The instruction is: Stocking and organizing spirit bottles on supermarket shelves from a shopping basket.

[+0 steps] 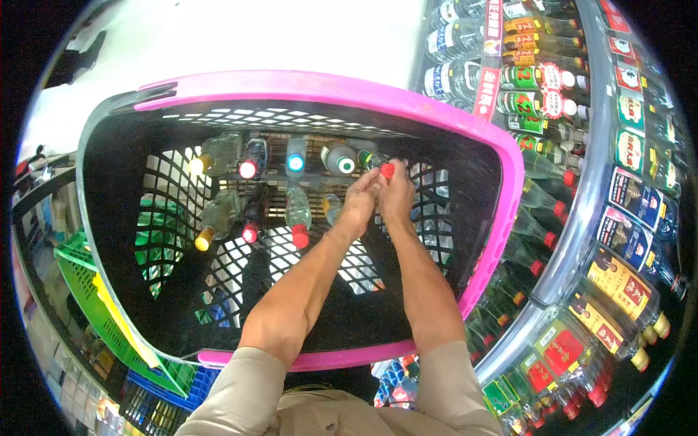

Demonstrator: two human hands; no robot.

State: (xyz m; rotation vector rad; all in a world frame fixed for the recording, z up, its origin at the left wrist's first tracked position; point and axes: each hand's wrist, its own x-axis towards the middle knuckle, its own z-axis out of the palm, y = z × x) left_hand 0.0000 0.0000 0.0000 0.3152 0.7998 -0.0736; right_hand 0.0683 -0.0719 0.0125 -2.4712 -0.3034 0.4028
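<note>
Both my hands reach down into a black mesh shopping basket with a pink rim (509, 171). At the right end of the bottles, my right hand (396, 195) closes round a bottle with a red cap (388, 171). My left hand (360, 200) meets it there, its fingers closed at the same bottle; the hands hide part of it. Beside them stand a white-and-green-capped bottle (339, 156), a blue-capped bottle (295, 152) and a dark bottle with a pinkish cap (254, 158). Nearer me, a clear red-capped bottle (297, 211) and a yellow-capped bottle (219, 218) lean toward me.
Shelves on the right hold rows of bottles (531, 102) behind a curved metal rail (574, 240). Large labelled bottles (625, 283) stand beyond the rail. On the left are a green plastic crate (94, 291) and a blue crate (156, 389). Pale floor (291, 36) lies beyond the basket.
</note>
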